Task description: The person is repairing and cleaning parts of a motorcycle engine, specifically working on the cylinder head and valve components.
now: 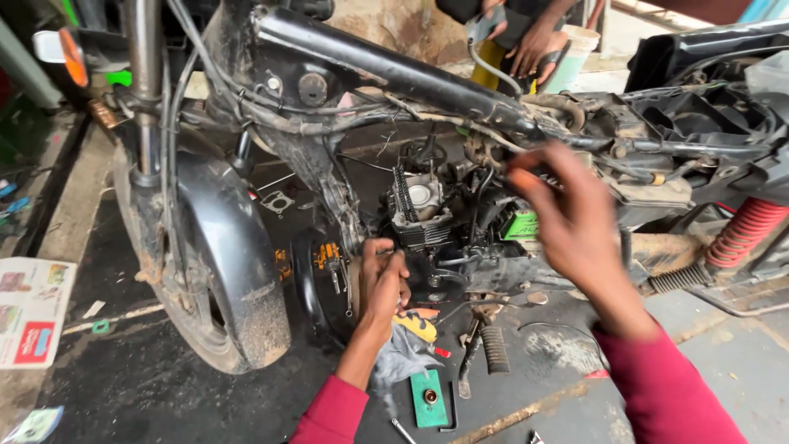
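Outdoors, oily black floor (148, 386) lies beneath a stripped motorcycle (394, 74).

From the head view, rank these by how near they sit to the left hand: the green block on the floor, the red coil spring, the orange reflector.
Measured from the left hand:
1. Green block, on the floor just below and right of it.
2. Orange reflector, far up at the top left, beside the fork.
3. Red coil spring, at the far right edge.
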